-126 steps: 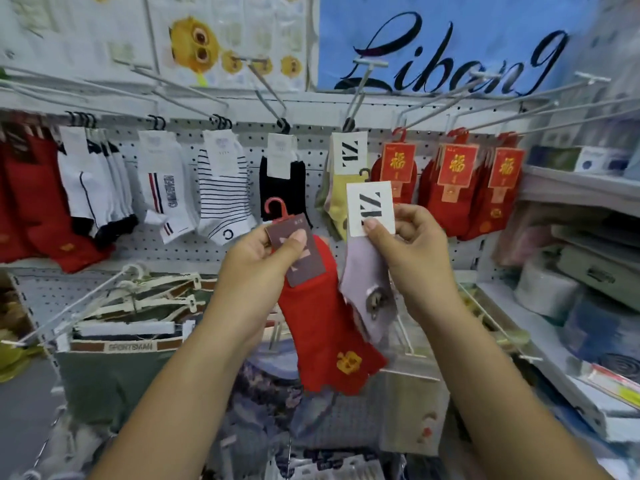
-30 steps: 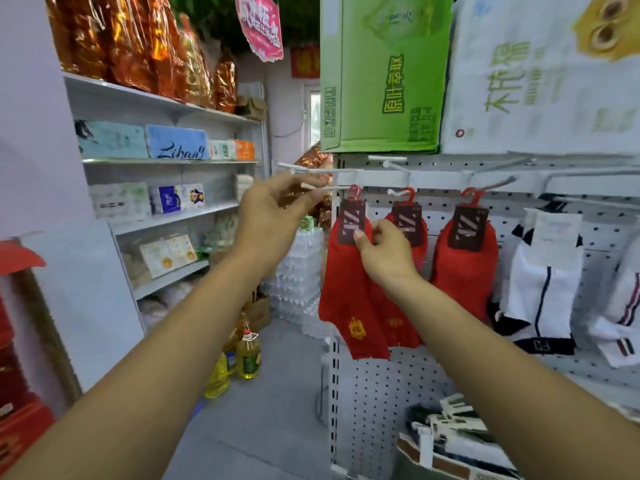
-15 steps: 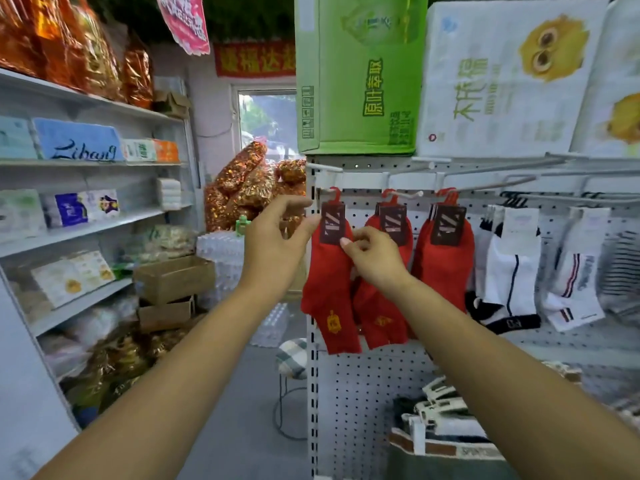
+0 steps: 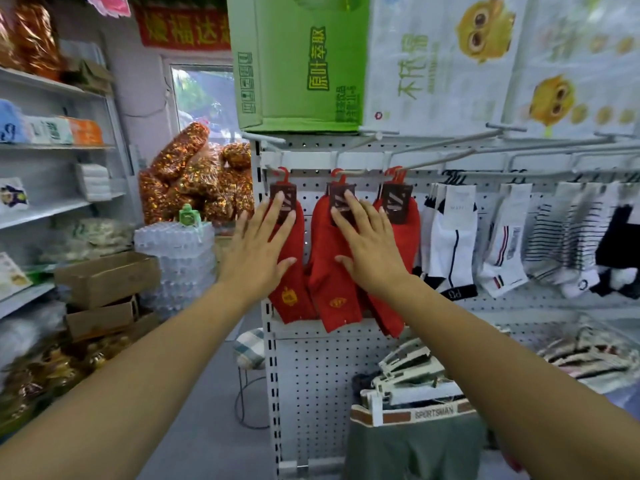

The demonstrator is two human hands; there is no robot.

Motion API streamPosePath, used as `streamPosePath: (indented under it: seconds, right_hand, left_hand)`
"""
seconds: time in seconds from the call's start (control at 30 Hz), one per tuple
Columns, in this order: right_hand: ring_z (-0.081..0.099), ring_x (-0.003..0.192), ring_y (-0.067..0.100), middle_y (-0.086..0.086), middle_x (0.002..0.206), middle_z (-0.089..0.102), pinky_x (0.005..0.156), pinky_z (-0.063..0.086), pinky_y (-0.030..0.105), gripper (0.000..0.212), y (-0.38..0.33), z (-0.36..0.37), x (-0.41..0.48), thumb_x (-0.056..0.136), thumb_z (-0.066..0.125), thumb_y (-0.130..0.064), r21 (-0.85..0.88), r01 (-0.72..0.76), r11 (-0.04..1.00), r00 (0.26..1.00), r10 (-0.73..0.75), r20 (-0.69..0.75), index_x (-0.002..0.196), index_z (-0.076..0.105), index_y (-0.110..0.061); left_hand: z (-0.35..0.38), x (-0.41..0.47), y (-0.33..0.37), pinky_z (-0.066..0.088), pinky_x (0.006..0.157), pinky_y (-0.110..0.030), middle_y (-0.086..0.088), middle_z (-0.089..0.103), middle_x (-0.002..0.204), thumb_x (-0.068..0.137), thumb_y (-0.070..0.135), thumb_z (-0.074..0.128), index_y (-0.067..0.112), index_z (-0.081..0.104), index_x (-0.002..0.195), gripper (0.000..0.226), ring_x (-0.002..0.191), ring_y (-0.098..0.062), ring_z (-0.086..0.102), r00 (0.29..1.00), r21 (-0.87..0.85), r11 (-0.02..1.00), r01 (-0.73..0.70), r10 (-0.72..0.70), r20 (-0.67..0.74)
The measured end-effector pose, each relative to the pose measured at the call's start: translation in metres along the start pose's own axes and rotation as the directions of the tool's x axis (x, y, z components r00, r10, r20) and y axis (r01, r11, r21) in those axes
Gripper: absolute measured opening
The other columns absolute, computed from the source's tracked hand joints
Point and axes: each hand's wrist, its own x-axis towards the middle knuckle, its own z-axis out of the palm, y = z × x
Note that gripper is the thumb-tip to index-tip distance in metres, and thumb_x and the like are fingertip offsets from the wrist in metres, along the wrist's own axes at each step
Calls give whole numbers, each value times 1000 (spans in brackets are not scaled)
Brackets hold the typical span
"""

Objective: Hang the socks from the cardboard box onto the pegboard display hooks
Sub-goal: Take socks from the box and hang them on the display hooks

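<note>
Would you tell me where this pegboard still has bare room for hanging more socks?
Free: the long upper hooks below the green box, and the lower pegboard panel below the red socks, beside the SPORTSMAN packs. Crowded: the sock row, red through black.

Green carton [image 4: 301, 64], Chinese characters printed on its side, top centre. White bulk packs [image 4: 485, 64] with a yellow owl print, just right of the carton. Red banner [image 4: 183, 29] above a window [image 4: 201, 95]. Wall shelves [image 4: 52, 206], left, holding boxed goods. Gold foil bags [image 4: 197, 181] piled behind stacked shrink-wrapped water bottles [image 4: 176, 258]. Stool [image 4: 249, 348], checked cushion, on the floor. Packs marked SPORTSMAN [image 4: 415, 414], lower right.
</note>
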Motion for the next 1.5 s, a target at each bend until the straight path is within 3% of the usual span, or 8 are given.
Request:
streamPosePath:
  seconds: [0.27, 0.4, 0.63, 0.9, 1.1, 1.23, 1.37, 1.5]
  right_hand:
    - [30, 146, 31, 9, 159, 32, 119, 28, 51, 62, 4, -4, -4, 90, 70, -29, 190, 2, 982, 985, 31, -168, 146, 47, -15]
    - [46, 124, 28, 11, 131, 54, 107, 36, 35, 34, 19, -17, -12, 92, 67, -23, 457, -178, 872, 772, 412, -484, 120, 59, -6]
    - [56, 117, 18, 4, 126, 58, 87, 40, 20, 57, 53, -31, 12, 95, 64, -43, 800, -452, 395, 772, 622, 130, 137, 45, -9]
    - [61, 93, 12, 2, 109, 65, 64, 42, 16, 43, 77, -20, 36, 100, 55, -44, 751, -515, 414, 810, 521, 269, 124, 56, -9]
    - [60, 105, 15, 2, 116, 63, 80, 49, 24, 45, 75, -29, 26, 96, 61, -44, 754, -518, 405, 798, 547, 254, 125, 53, -10]
    - [60, 114, 17, 6, 127, 61, 100, 51, 33, 51, 73, -49, -5, 93, 69, -35, 779, -446, 441, 824, 543, 164, 132, 51, -7]
    - [69, 95, 15, 3, 102, 71, 85, 60, 31, 22, 86, -77, -45, 92, 72, -19, 867, -287, 407, 841, 540, 25, 109, 62, -9]
    - [64, 84, 4, -13, 92, 65, 77, 53, 24, 17, 129, -89, -60, 92, 72, -25, 825, -238, 514, 765, 622, -167, 101, 58, -21]
  left_hand:
    - [-10, -4, 10, 18, 124, -52, -9, 14, 168, 98, 44, 56, 15, 36, 154, 66, 155, -29, 13, 997, -119, 993, 26, -34, -66]
    - [-20, 2, 40, 41, 112, -48, -10, 51, 147, 98, 33, 61, 7, 58, 134, 45, 137, -29, 44, 966, -396, 918, 28, -126, -224]
    - [-27, 50, 79, 25, 118, -35, -9, 33, 159, 94, 45, 66, 10, 27, 155, 81, 148, -25, 29, 921, -747, 572, 340, -362, 142]
    - [-14, 74, 75, 44, 105, -36, -11, 56, 141, 98, 34, 63, 10, 44, 143, 54, 131, -29, 53, 854, -802, 362, 476, -408, 323]
    - [-9, 72, 77, 45, 107, -39, -9, 58, 137, 98, 31, 63, 11, 49, 138, 47, 126, -27, 56, 864, -815, 367, 448, -412, 289]
    - [-11, 56, 99, 40, 112, -38, -11, 49, 140, 96, 28, 66, 8, 48, 139, 51, 131, -26, 47, 828, -769, 517, 375, -560, 28]
    - [-11, 47, 136, 40, 107, -35, -11, 53, 125, 91, 21, 70, 7, 57, 124, 37, 121, -25, 47, 802, -700, 690, 185, -517, -298]
    - [-15, 64, 174, 41, 106, -34, -7, 54, 127, 91, 29, 71, 8, 58, 123, 41, 121, -21, 49, 873, -765, 629, 139, -443, -205]
